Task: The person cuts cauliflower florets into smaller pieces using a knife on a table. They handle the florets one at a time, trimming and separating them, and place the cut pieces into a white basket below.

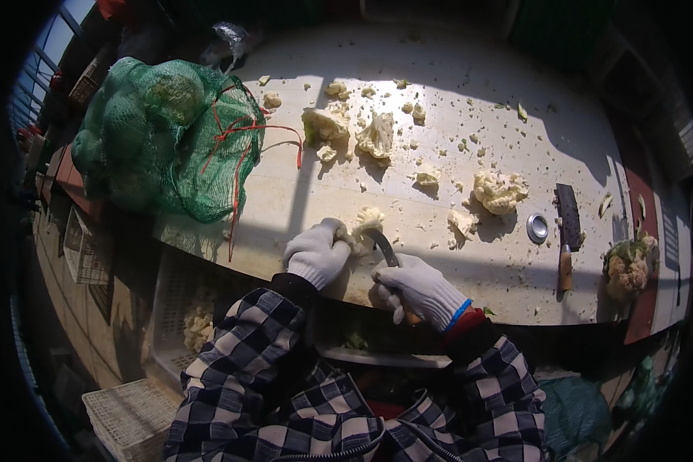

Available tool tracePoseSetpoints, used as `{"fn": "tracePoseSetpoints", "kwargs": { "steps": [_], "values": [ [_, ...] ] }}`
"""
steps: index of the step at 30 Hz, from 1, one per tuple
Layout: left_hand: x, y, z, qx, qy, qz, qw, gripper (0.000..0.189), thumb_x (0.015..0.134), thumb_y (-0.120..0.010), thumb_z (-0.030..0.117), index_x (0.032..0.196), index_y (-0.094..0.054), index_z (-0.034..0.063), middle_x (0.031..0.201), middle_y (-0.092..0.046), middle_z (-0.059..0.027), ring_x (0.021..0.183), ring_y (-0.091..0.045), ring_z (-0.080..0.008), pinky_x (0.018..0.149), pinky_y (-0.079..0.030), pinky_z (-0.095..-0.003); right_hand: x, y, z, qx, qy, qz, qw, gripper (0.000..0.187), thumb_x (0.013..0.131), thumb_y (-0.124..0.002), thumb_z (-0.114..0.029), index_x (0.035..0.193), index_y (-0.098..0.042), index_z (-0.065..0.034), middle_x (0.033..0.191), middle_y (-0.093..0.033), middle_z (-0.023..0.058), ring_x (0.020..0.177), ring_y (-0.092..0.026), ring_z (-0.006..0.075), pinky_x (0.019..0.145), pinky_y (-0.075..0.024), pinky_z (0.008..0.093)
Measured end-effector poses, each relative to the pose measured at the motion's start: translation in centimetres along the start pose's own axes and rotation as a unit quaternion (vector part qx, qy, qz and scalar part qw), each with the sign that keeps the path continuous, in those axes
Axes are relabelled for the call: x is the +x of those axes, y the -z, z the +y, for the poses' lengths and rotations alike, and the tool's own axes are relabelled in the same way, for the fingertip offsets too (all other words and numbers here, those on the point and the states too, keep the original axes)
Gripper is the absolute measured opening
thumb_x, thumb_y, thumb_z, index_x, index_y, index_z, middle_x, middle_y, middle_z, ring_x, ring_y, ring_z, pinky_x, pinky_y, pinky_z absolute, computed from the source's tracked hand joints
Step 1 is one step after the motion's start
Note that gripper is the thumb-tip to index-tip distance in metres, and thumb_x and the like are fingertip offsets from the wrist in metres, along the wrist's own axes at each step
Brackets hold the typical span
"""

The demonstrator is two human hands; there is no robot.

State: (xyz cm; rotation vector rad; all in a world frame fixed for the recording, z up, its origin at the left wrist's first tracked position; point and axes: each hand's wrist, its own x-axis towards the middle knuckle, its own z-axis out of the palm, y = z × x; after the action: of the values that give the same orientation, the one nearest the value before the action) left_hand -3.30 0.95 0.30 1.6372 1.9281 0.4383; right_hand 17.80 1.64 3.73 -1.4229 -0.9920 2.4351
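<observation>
My left hand (319, 253), in a white knitted glove, grips a cauliflower piece (369, 219) near the table's front edge. In my right hand (418, 289), gloved too, is a small curved knife (384, 245), its blade tip against that piece. Beyond my hands lie cut cauliflower chunks (376, 136) and small florets (427, 175). A larger cauliflower head (499, 190) rests to the right, beside a round metal lid or tin (537, 227) and a broad dark cleaver-like blade (567, 216) with a wooden handle. The part of the held piece inside my left glove is hidden.
A green mesh sack (144, 127) of round vegetables, tied with red string, fills the table's left. A discoloured cauliflower (629, 268) sits at the right edge. Below are a plastic crate (167, 329) holding florets, a white basket (130, 410) and a tray (387, 357) under the front edge.
</observation>
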Motion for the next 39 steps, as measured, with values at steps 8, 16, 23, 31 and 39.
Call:
{"fn": "tracePoseSetpoints", "kwargs": {
  "steps": [8, 16, 23, 31, 39],
  "values": [
    [0.8, -1.3, 3.1, 0.211, -0.173, 0.148, 0.951, 0.057, 0.082, -0.069, 0.035, 0.132, -0.055, 0.0128, 0.121, -0.058, -0.0193, 0.104, -0.061, -0.0363, 0.087, -0.052, -0.0444, -0.9, 1.7, 0.0, -0.113, 0.068, 0.213, 0.968, 0.022, 0.092, -0.058, -0.020, 0.106, -0.058, -0.0036, 0.080, -0.063, 0.0149, 0.067, -0.064, 0.0271, 0.060, -0.0547, 0.0401],
    [6.0, -2.7, 4.0, 0.255, -0.087, -0.041, 0.962, 0.032, 0.086, -0.063, 0.036, 0.106, -0.071, 0.0119, 0.099, -0.070, -0.0143, 0.091, -0.070, -0.0307, 0.073, -0.056, -0.0494, 6.5, 6.1, -5.5, -0.423, 0.267, 0.483, 0.718, 0.040, 0.090, -0.063, -0.027, 0.124, -0.062, -0.0075, 0.120, -0.062, 0.0223, 0.112, -0.062, 0.0386, 0.097, -0.0497, 0.0458],
    [4.8, -1.7, 2.3, -0.481, 0.057, -0.081, 0.871, 0.036, 0.089, -0.071, 0.029, 0.117, -0.067, 0.0068, 0.094, -0.069, -0.0073, 0.088, -0.068, -0.0197, 0.079, -0.056, -0.0378, 9.9, 6.3, -5.4, -0.346, 0.220, 0.432, 0.803, 0.038, 0.084, -0.065, -0.029, 0.117, -0.066, -0.0100, 0.123, -0.061, 0.0219, 0.111, -0.062, 0.0402, 0.097, -0.0509, 0.0452],
    [0.3, 3.2, -0.7, -0.393, -0.191, -0.238, 0.868, 0.035, 0.097, -0.060, 0.015, 0.129, -0.058, 0.0035, 0.115, -0.064, -0.0076, 0.104, -0.065, -0.0211, 0.091, -0.057, -0.0378, 5.0, -1.1, -1.9, -0.219, 0.298, 0.177, 0.912, 0.048, 0.088, -0.064, -0.020, 0.134, -0.058, -0.0077, 0.130, -0.064, 0.0188, 0.119, -0.063, 0.0288, 0.102, -0.0491, 0.0358],
    [-11.3, 13.2, -10.2, -0.664, 0.040, 0.040, 0.745, 0.038, 0.089, -0.067, 0.018, 0.118, -0.059, -0.0036, 0.089, -0.066, -0.0116, 0.073, -0.069, -0.0251, 0.063, -0.059, -0.0334, -0.2, -2.3, -3.4, -0.212, 0.330, 0.206, 0.897, 0.045, 0.092, -0.062, -0.020, 0.135, -0.058, -0.0072, 0.095, -0.069, 0.0128, 0.064, -0.065, 0.0138, 0.052, -0.0560, 0.0278]
  ]
}}
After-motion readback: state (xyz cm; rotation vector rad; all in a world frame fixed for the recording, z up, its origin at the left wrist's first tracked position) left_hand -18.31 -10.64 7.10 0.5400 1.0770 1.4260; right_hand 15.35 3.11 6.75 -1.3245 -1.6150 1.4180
